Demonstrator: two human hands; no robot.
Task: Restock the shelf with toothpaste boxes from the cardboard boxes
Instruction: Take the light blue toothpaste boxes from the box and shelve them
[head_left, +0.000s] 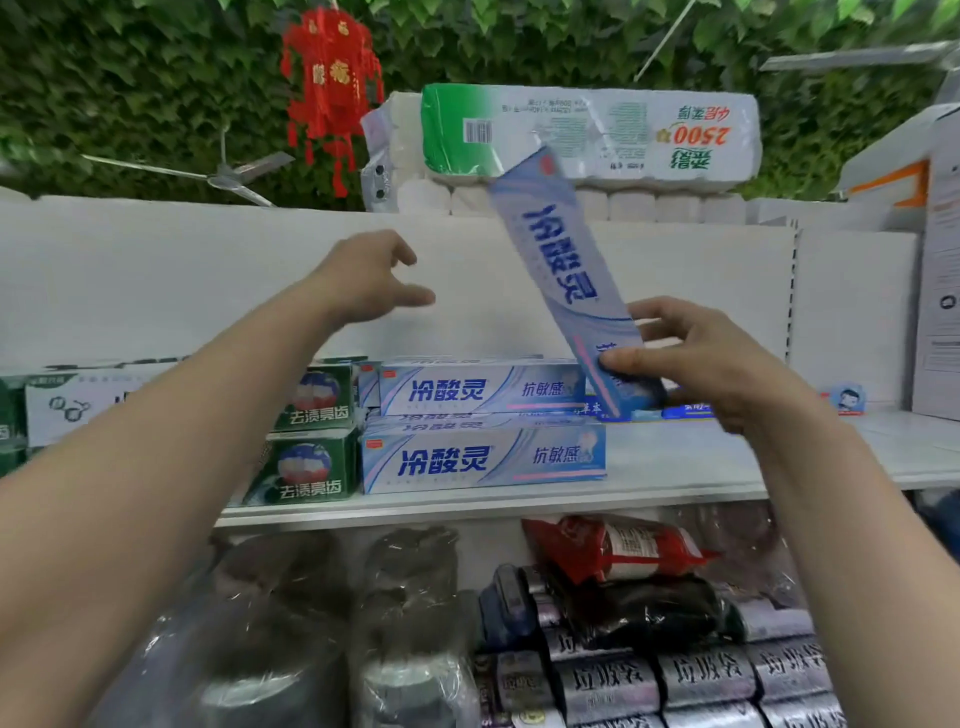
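Note:
My right hand (696, 358) pinches the lower end of a pale blue toothpaste box (558, 270), which stands tilted, its top leaning left above the white shelf (675, 467). Two stacked layers of the same blue toothpaste boxes (483, 426) lie flat on the shelf just left of it. My left hand (369, 275) hovers above and left of the stack with fingers spread, holding nothing. No cardboard box of stock is visible.
Green toothpaste boxes (311, 436) sit left of the blue stack. A pack of toilet rolls (587, 135) lies on the top of the shelf unit. Bagged goods and rolls of bin bags (675, 670) fill the lower shelf. A white carton (940, 270) stands at right.

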